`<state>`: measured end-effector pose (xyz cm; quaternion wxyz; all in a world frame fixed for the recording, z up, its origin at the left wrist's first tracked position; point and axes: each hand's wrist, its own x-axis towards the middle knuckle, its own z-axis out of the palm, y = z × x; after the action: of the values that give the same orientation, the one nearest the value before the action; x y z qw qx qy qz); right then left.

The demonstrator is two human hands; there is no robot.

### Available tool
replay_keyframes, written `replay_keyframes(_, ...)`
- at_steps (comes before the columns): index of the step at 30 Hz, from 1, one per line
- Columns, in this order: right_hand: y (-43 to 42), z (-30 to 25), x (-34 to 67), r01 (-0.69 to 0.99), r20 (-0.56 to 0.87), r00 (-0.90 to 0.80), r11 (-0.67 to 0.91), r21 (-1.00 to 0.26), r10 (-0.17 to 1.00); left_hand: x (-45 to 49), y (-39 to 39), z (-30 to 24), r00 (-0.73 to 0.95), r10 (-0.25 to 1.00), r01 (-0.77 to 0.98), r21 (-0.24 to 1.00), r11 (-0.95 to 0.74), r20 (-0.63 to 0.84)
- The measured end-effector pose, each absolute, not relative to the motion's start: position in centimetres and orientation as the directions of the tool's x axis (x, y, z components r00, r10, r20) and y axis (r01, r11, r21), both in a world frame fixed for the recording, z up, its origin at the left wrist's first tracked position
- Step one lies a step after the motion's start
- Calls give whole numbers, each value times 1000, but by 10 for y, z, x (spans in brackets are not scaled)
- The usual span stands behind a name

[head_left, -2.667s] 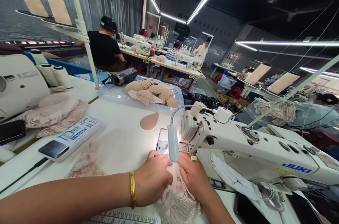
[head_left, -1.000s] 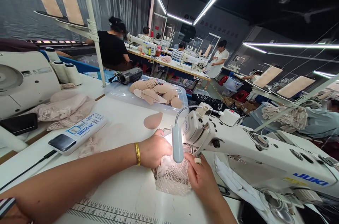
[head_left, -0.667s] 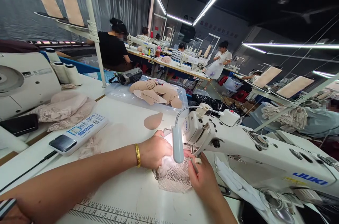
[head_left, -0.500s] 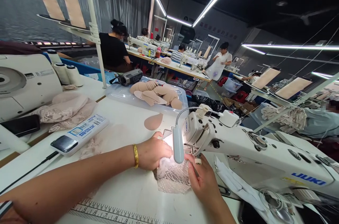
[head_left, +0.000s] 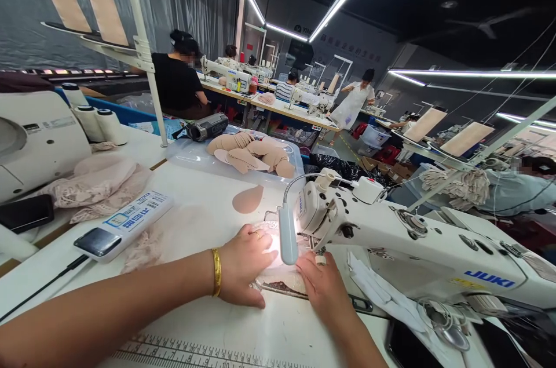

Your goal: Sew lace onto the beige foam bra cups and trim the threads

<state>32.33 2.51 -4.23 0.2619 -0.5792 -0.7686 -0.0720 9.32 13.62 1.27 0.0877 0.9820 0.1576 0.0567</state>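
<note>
Under the head of a white sewing machine (head_left: 369, 234) lies a pale lace piece (head_left: 290, 276), brightly lit by a small grey lamp (head_left: 288, 240) that hides part of it. My left hand (head_left: 245, 263) rests on the lace's left side, thumb spread away from the fingers. Close to the needle area, my right hand (head_left: 325, 287) lies on its right edge with the fingers stretched out; some fingertips are hidden by the machine and lamp. Beyond my left hand, a tan teardrop-shaped piece (head_left: 248, 199) lies flat on the white table (head_left: 195, 316).
A plastic bin lid (head_left: 186, 153) bears stacked tan pieces (head_left: 256, 153) and a dark camcorder-like device (head_left: 206, 126). To the left are a white handheld device (head_left: 124, 226) with a cable and crumpled lace (head_left: 98, 182). White cloth (head_left: 382, 290) lies beside the machine. Other people work behind.
The lace, which hung loosely toward me between my hands, now lies flatter and further under the machine. My left hand has gone from gripping it to spread on it. My right fingers have straightened.
</note>
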Motion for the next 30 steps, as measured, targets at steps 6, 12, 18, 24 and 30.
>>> replay_keyframes(6,18,-22,340,912,448,-163,308,-272,879,82,155,32,988,131,153,372,-916,-83)
replay_keyframes(12,8,4,356,867,227,-179,262,-423,957,86,158,17,992,119,107,260,-960,30)
replay_keyframes(18,15,-2,342,802,358,-144,321,-504,923,94,161,14,987,-2,-39,228,-973,162)
replay_keyframes(24,25,-26,324,890,333,-201,314,-330,921,96,170,8,980,20,-15,176,-984,198)
replay_keyframes(30,26,-31,328,930,318,-186,271,-248,930,100,175,9,976,48,4,200,-980,214)
